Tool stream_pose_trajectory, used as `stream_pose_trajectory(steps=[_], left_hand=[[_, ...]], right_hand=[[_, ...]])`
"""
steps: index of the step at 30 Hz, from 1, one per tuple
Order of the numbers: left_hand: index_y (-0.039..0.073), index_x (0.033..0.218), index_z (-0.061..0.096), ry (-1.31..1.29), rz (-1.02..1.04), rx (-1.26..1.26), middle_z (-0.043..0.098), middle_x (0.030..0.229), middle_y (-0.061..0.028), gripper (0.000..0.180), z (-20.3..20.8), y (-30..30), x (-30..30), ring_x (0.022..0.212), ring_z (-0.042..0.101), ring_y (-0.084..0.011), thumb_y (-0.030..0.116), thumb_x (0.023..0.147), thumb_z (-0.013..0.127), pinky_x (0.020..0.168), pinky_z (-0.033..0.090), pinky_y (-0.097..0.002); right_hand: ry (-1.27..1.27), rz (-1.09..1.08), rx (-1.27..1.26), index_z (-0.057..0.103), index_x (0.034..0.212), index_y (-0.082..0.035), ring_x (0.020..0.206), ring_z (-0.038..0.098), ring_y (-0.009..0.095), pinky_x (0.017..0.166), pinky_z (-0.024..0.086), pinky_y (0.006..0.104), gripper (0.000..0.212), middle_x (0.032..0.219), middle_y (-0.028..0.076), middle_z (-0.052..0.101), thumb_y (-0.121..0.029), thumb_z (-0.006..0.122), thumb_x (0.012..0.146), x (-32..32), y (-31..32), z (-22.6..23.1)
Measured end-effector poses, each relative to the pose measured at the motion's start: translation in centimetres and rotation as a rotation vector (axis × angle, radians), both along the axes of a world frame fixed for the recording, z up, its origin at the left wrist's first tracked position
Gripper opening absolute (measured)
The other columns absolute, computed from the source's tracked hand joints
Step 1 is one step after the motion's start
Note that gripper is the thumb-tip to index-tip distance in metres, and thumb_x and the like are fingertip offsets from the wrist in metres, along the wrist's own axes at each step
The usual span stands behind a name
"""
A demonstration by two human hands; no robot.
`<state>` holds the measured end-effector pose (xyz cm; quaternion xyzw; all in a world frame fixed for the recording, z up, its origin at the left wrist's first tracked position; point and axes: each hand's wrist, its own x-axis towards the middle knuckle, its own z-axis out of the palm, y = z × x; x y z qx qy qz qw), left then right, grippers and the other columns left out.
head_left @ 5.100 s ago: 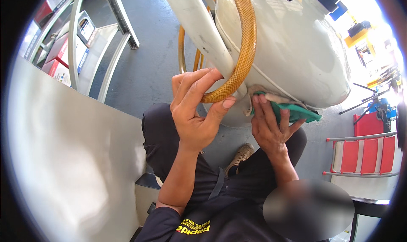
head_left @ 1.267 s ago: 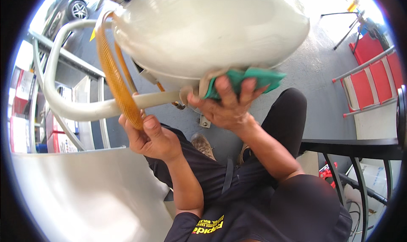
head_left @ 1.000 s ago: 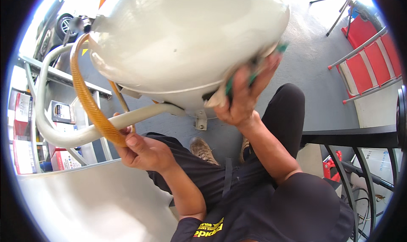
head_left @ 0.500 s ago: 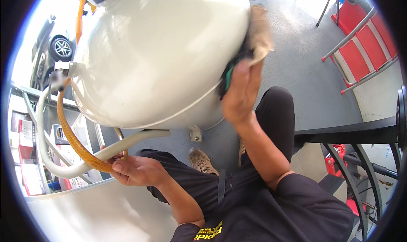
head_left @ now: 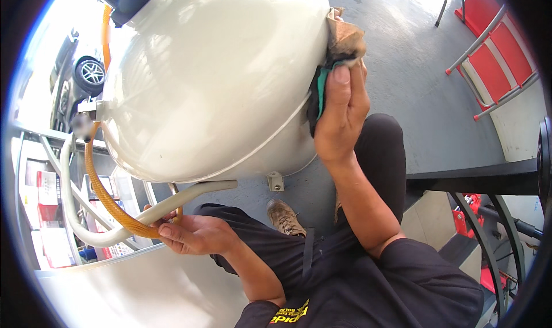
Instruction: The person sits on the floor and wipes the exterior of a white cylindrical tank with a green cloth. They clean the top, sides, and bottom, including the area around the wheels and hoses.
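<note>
A large cream-white rounded tank [head_left: 218,81] fills the upper middle of the head view. My right hand [head_left: 343,115] is closed on a rag [head_left: 347,37], tan at the top with dark and teal cloth under it, and holds it against the tank's right side. My left hand [head_left: 195,233] is closed around an amber braided hose [head_left: 106,196], low on the left. The hose hangs from a fitting on the tank's left side and crosses a curved pale grey pipe [head_left: 184,197] beside my fingers, which are partly hidden.
A bolted foot bracket [head_left: 276,182] shows below the tank, near my shoe [head_left: 284,219]. Red folding step ladder [head_left: 500,58] stands at the right. A black curved metal frame [head_left: 471,175] is close on my right. Shelves with boxes [head_left: 52,196] stand left; a car wheel [head_left: 91,74] is beyond.
My right hand and the rag have shifted slightly along the tank's right side, the fingers now more upright. The left hand keeps its hold on the hose. The whole view has shifted a little.
</note>
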<state>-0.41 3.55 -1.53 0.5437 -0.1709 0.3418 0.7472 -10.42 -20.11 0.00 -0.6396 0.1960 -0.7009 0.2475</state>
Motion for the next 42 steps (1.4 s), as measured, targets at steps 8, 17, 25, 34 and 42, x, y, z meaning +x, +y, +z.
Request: stream_pose_trajectory(steps=[8,17,25,34,42], left_hand=[[-0.003,0.156,0.042,-0.005,0.312,0.093,0.048,0.151,-0.0147,0.061,2.1,-3.6,-2.5,0.131,0.049,-0.0235,0.031,0.109,0.059,0.11,0.039,-0.0383],[-0.005,0.148,0.048,-0.376,0.294,0.481,0.027,0.163,-0.0287,0.053,-1.2,-4.4,-5.5,0.156,0.024,-0.0394,0.02,0.102,0.058,0.127,0.024,-0.0539],[-0.007,0.144,0.055,-0.439,-0.078,0.57,0.032,0.164,-0.0315,0.047,-1.1,-5.6,-6.3,0.155,0.032,-0.0476,0.006,0.099,0.054,0.126,0.03,-0.0592],[-0.012,0.139,0.055,-0.408,-0.094,0.465,0.035,0.16,-0.0331,0.043,-1.3,-4.2,-5.2,0.151,0.037,-0.0495,0.007,0.1,0.053,0.123,0.037,-0.0589],[-0.012,0.134,0.058,-0.374,-0.107,0.462,0.039,0.157,-0.0322,0.039,-1.0,-4.3,-5.5,0.149,0.042,-0.049,0.007,0.1,0.056,0.123,0.039,-0.059]], right_hand=[[0.19,-0.167,-0.37,0.068,0.135,0.006,0.138,0.051,0.041,0.116,0.038,0.054,0.056,0.149,0.022,0.059,-0.036,0.043,0.108,-0.7,4.7,-0.8],[0.233,-0.086,-0.389,0.077,0.112,0.006,0.131,0.056,0.035,0.11,0.043,0.0477,0.044,0.138,0.019,0.066,-0.027,0.05,0.104,-2.1,6.9,-0.2],[0.088,-0.042,-0.23,0.072,0.133,0.001,0.134,0.06,0.041,0.114,0.044,0.0526,0.04,0.141,0.019,0.066,-0.02,0.058,0.101,-0.9,-0.1,3.3],[0.499,0.233,-0.452,0.077,0.125,-0.008,0.114,0.07,0.026,0.101,0.052,0.0421,0.038,0.119,0.009,0.076,-0.033,0.063,0.1,0.9,3.9,11.5],[0.581,0.099,-0.413,0.073,0.132,-0.006,0.119,0.071,0.033,0.108,0.049,0.0404,0.045,0.126,0.017,0.074,-0.038,0.056,0.106,-0.1,-1.3,12.8]])
